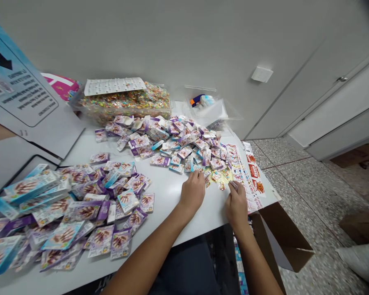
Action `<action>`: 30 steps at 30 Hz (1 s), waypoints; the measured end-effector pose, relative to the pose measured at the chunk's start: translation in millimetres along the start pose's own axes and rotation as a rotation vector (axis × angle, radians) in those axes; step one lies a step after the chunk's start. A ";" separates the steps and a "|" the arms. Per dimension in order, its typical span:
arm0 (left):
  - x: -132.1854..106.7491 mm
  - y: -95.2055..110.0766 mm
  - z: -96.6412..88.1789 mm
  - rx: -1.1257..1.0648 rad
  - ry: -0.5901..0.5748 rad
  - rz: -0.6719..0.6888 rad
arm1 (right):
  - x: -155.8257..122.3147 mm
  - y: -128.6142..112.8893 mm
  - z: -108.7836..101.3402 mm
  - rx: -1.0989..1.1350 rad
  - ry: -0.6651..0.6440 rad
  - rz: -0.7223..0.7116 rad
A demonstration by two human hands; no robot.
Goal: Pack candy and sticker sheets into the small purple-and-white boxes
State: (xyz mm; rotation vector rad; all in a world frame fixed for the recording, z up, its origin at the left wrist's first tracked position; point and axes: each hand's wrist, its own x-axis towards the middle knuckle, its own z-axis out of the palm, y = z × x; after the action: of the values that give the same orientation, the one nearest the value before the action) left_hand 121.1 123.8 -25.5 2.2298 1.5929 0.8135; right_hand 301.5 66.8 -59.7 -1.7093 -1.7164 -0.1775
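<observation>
My left hand is closed, fingertips pinched together at the front edge of a pile of small printed boxes. What it grips, if anything, is hidden. To its right, my right hand is closed around a small box, of which only a narrow end shows. Between the two hands lie little clear bags of colourful bits. Sticker sheets with rows of small pictures lie just beyond my right hand.
More purple and blue boxes are heaped at the left. A clear tub of colourful bits stands against the wall, beside another clear container. A large carton stands at far left; an open cardboard box sits below the table's right edge.
</observation>
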 end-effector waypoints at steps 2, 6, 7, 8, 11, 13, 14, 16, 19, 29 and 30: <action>-5.9 -5.2 -4.2 -0.026 0.007 -0.029 | 6.0 -4.3 2.1 -0.036 -0.048 -0.016; -24.7 -14.9 -15.9 -0.098 0.027 -0.085 | 9.8 -10.6 6.8 -0.213 -0.192 -0.046; -30.8 -17.8 -19.3 -0.109 0.037 -0.105 | 9.3 -11.2 8.4 -0.241 -0.202 -0.041; -37.1 -20.9 -22.8 -0.116 0.048 -0.126 | 8.5 -11.4 9.9 -0.251 -0.197 -0.033; -54.8 -30.6 -34.2 -0.108 0.073 -0.185 | 6.6 -10.7 13.0 -0.231 -0.157 -0.012; -62.1 -35.8 -40.7 -0.065 0.073 -0.213 | 6.6 -9.6 12.4 -0.135 -0.071 0.024; -63.7 -37.8 -43.0 -0.034 0.066 -0.221 | 7.1 -9.1 11.2 -0.078 -0.018 0.050; -63.5 -40.5 -45.4 0.000 0.038 -0.227 | 8.1 -9.3 7.4 0.017 0.068 0.104; -59.0 -42.0 -43.8 -0.114 -0.035 -0.229 | 6.9 -16.5 0.0 0.104 0.084 0.138; -79.5 -21.2 -56.4 -1.152 -0.372 -0.327 | -8.7 -87.7 -23.4 0.968 -0.098 0.593; -82.7 -17.8 -61.3 -1.252 -0.405 -0.331 | -6.4 -91.4 -25.8 0.992 -0.077 0.586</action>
State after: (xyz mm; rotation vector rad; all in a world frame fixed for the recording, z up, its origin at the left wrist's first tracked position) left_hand 51.9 47.3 -9.0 1.0849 0.7965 0.8285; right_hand 226.2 36.3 -10.2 -1.3344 -0.9683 0.8678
